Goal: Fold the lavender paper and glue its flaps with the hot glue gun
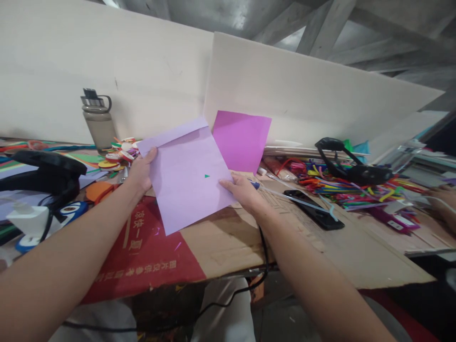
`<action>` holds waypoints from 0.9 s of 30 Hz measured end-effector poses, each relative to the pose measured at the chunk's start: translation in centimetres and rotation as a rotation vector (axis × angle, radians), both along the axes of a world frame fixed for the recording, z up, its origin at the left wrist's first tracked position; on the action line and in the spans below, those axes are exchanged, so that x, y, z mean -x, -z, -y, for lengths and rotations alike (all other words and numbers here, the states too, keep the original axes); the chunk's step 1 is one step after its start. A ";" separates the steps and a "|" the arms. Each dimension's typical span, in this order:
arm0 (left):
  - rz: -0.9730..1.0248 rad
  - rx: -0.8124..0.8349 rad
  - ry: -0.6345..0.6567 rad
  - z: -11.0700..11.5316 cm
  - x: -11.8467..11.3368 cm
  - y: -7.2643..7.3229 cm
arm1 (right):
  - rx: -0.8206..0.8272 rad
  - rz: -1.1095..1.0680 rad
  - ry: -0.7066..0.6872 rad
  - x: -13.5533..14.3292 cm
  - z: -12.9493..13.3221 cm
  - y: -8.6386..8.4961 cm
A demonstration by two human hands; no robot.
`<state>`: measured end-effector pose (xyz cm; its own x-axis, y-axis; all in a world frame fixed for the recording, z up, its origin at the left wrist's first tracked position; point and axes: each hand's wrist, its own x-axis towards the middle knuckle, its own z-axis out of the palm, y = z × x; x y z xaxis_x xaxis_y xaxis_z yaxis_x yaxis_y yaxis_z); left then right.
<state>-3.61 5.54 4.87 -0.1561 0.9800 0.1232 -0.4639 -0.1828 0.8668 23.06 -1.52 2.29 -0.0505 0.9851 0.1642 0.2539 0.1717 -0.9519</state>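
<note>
Between both hands I hold a sheet of light purple paper up above the table, tilted. A strip along its upper edge is folded over, and a tiny green scrap lies on its face. My left hand pinches the sheet at its upper left, thumb on the front. Over at the right edge, my right hand grips it with the thumb in front and the other fingers mostly hidden behind. A brighter violet sheet of paper stands just behind, leaning by the white board.
A water bottle stands at the back left near ribbon spools. A black phone lies right of my hands, before colourful craft stems. Cardboard covers the table; a black cable hangs over its edge. Another person's hand shows far right.
</note>
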 end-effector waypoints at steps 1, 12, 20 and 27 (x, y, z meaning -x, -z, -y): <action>0.027 -0.018 0.057 0.3 -0.2 0.0 | -0.024 -0.002 0.037 0.0 -0.1 0.0; -0.072 -0.015 0.212 1.0 -1.9 1.4 | -0.024 -0.147 0.009 -0.3 -0.3 0.1; -0.005 0.065 0.302 1.9 -1.9 1.0 | -0.066 -0.140 0.078 -0.2 -0.5 0.3; -0.077 0.023 0.386 3.1 -3.2 1.7 | -0.077 -0.105 0.106 -0.4 -0.3 0.0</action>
<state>-0.40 2.47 3.20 0.2331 0.9676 0.0974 -0.4285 0.0122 0.9035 23.47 -1.20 2.30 0.0743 0.9682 0.2388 0.1742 0.2231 -0.9591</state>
